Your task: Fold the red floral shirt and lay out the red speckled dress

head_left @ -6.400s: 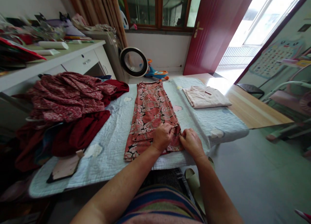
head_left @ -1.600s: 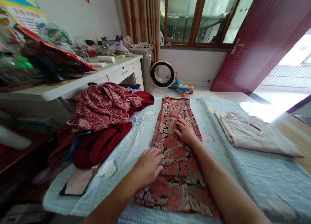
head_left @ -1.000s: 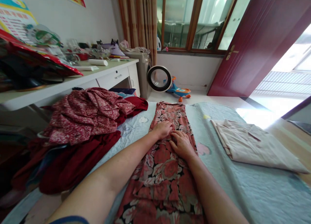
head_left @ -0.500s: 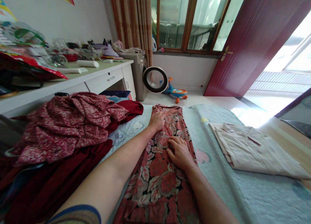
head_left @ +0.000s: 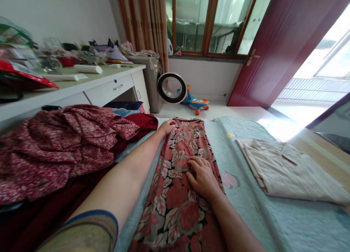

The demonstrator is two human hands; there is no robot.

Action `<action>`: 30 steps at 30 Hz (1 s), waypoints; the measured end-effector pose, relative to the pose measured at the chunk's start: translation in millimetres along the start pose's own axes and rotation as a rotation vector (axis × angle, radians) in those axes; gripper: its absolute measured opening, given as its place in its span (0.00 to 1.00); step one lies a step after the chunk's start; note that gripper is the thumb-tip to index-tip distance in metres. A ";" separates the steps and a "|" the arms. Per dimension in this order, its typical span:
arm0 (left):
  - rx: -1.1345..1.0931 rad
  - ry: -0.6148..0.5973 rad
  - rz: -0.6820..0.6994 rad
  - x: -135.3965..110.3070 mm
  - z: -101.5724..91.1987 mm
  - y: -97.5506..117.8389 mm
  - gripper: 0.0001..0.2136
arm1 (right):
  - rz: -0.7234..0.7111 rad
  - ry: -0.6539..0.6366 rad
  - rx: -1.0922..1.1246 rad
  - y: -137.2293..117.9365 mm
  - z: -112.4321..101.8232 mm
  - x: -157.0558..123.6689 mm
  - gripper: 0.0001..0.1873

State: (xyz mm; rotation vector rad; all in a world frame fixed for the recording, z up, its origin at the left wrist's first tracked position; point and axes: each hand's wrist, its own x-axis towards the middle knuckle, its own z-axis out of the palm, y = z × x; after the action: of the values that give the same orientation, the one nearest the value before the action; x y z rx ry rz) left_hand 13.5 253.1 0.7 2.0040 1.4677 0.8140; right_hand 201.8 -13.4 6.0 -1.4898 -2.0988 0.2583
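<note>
A red floral garment point(head_left: 186, 146) lies lengthwise, folded into a long strip, on a pale blue quilted cover point(head_left: 246, 193). My left hand point(head_left: 166, 127) reaches to the strip's far left corner, fingers curled at the fabric's edge; whether it grips the cloth I cannot tell. My right hand point(head_left: 201, 176) lies flat on the middle of the strip, fingers spread, pressing the fabric down.
A heap of red patterned and dark red clothes point(head_left: 62, 142) sits at the left. A folded beige garment point(head_left: 287, 170) lies at the right. A cluttered white desk point(head_left: 82, 88) stands behind the heap. A washing machine point(head_left: 153, 80), a toy scooter point(head_left: 195, 102) and an open red door point(head_left: 273, 44) are beyond.
My left hand slid up the strip from its near end to its far left corner. My right hand drew back slightly toward the middle. The view came in closer and lower.
</note>
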 end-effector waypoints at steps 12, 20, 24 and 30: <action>0.040 -0.053 0.012 14.5 7.0 -13.1 0.17 | 0.023 0.023 0.055 0.4 0.0 1.0 0.20; 0.190 -0.095 -0.006 10.6 5.9 -9.5 0.20 | 0.025 0.099 0.071 3.7 2.8 0.3 0.16; 0.284 -0.082 -0.039 5.2 10.2 -6.9 0.25 | 0.005 0.098 0.087 3.8 3.0 0.7 0.13; 0.404 -0.051 -0.059 0.8 10.2 -1.8 0.26 | -0.022 0.119 0.105 5.7 5.0 1.2 0.11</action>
State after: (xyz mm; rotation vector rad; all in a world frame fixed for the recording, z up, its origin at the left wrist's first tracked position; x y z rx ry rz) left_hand 20.0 253.8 -7.4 2.2337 1.7622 0.4622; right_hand 203.4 -9.5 -0.4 -1.3856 -1.9756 0.2610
